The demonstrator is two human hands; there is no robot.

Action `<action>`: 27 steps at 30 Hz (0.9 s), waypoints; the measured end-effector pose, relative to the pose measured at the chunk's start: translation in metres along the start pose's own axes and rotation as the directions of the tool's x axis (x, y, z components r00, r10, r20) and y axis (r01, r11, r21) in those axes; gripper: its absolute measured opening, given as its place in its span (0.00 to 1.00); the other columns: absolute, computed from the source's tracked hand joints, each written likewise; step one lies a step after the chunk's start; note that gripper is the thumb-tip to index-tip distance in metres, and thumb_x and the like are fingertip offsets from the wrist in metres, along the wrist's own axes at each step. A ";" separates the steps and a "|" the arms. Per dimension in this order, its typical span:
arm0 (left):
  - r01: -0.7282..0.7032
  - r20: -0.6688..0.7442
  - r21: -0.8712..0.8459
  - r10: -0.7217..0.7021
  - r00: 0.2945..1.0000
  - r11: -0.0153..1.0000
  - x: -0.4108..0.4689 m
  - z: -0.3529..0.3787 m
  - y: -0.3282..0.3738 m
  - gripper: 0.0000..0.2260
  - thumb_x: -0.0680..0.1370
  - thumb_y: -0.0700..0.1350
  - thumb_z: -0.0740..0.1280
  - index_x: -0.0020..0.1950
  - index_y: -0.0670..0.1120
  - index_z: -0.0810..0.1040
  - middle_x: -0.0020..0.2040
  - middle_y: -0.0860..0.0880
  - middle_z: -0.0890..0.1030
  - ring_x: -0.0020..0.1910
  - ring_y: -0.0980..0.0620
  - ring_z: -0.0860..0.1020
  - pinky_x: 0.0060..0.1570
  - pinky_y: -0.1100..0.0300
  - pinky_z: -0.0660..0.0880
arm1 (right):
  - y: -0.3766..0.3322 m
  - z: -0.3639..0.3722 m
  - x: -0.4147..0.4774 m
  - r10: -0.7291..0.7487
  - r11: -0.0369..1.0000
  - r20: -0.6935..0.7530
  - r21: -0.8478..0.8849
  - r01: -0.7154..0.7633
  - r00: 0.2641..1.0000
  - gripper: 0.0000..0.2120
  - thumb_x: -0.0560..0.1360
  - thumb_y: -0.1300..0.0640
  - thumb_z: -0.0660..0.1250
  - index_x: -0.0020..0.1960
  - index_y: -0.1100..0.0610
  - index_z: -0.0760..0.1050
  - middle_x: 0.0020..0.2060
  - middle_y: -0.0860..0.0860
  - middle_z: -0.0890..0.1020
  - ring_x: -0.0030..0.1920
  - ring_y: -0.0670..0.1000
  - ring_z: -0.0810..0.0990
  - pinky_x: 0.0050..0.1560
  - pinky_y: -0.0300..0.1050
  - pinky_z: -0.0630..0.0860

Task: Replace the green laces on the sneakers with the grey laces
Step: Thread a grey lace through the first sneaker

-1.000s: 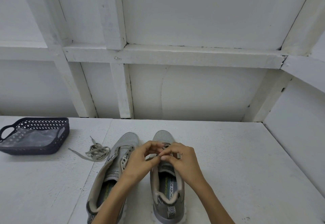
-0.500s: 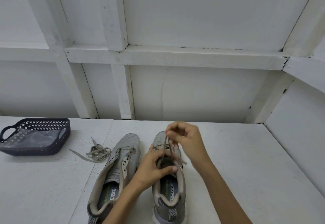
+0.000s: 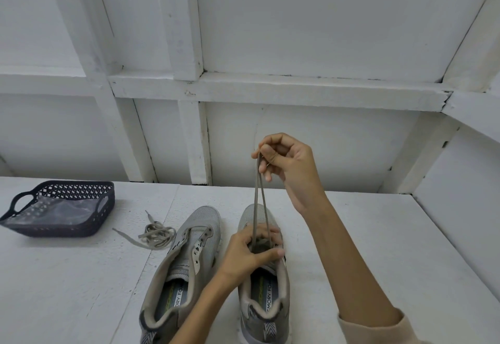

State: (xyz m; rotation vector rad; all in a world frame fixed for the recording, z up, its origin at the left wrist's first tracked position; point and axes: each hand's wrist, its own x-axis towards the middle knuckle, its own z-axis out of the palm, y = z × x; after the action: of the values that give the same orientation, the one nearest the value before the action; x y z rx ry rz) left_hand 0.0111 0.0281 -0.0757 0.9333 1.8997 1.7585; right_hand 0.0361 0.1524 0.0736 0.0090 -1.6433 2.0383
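Observation:
Two grey sneakers stand side by side on the white table, toes pointing away from me. The left sneaker has bare eyelets and no lace. My left hand grips the right sneaker across its eyelet area, thumb laid over the tongue. My right hand is raised above the toe and pinches a loop of grey-brown lace, whose two strands run taut down into the eyelets under my left hand. A loose bundle of lace lies left of the sneakers.
A dark perforated basket with a clear plastic bag inside sits at the table's far left. A white framed wall stands behind the table, and a white side wall closes it on the right.
My right hand has risen from the eyelets to well above the toe, drawing the lace up taut. My left hand shifted from pinching at the lace to holding the right sneaker down.

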 end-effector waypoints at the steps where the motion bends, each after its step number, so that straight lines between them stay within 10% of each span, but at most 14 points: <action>1: 0.009 -0.001 -0.007 -0.009 1.000 1.000 0.001 0.000 -0.002 0.11 0.65 0.49 0.79 0.43 0.46 0.84 0.58 0.52 0.81 0.60 0.52 0.78 0.60 0.48 0.76 | -0.005 0.001 0.002 -0.017 0.999 -0.002 0.029 0.017 1.000 0.06 0.76 0.70 0.63 0.44 0.63 0.75 0.35 0.58 0.81 0.27 0.49 0.74 0.26 0.38 0.72; 12: 0.026 -0.052 -0.045 -0.028 0.998 0.999 0.003 -0.001 -0.015 0.24 0.62 0.54 0.80 0.48 0.46 0.72 0.57 0.51 0.81 0.57 0.51 0.79 0.59 0.56 0.74 | -0.025 0.007 0.012 -0.052 0.985 0.029 0.166 0.047 0.998 0.06 0.77 0.69 0.62 0.44 0.62 0.74 0.34 0.55 0.81 0.27 0.46 0.73 0.25 0.34 0.67; 27: -0.260 -0.303 -0.451 0.128 0.944 0.854 0.055 -0.030 0.104 0.10 0.78 0.39 0.64 0.58 0.43 0.78 0.46 0.48 0.80 0.41 0.53 0.78 0.49 0.59 0.78 | -0.018 -0.027 0.004 -0.050 0.998 -0.001 0.034 0.050 0.999 0.01 0.76 0.63 0.65 0.47 0.58 0.75 0.49 0.55 0.81 0.43 0.51 0.77 0.36 0.41 0.73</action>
State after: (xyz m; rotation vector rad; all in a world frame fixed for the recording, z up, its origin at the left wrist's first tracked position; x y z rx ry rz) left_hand -0.0262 0.0442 0.0386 0.7466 1.4086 2.4364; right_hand 0.0484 0.1810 0.0844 0.0605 -1.5923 2.0284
